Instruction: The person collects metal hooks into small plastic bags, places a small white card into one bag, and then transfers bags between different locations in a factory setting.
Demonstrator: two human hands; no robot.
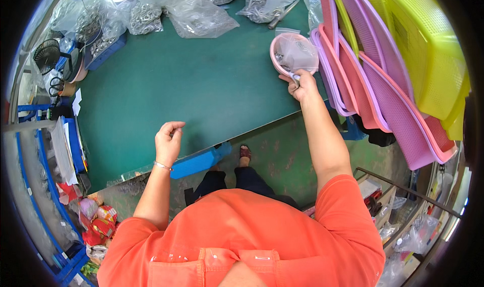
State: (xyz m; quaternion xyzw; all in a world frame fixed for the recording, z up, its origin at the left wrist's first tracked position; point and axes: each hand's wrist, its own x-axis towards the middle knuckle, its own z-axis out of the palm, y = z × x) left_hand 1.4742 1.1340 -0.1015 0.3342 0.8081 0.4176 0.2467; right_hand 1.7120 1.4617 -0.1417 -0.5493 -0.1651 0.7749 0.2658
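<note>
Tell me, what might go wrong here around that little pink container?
The right hand is at the near rim of the pink container, so a careless tug might tip it and spill the clear plastic bag inside. The large colored baskets crowd close on its right, so a sideways bump could perhaps shift them.

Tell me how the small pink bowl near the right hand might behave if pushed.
The pink bowl looks like moulded plastic, so it is probably stiff and fairly light itself. The green tabletop looks smooth, so the bowl may slide easily. The clear bag inside looks thin, so it could flop.
</note>
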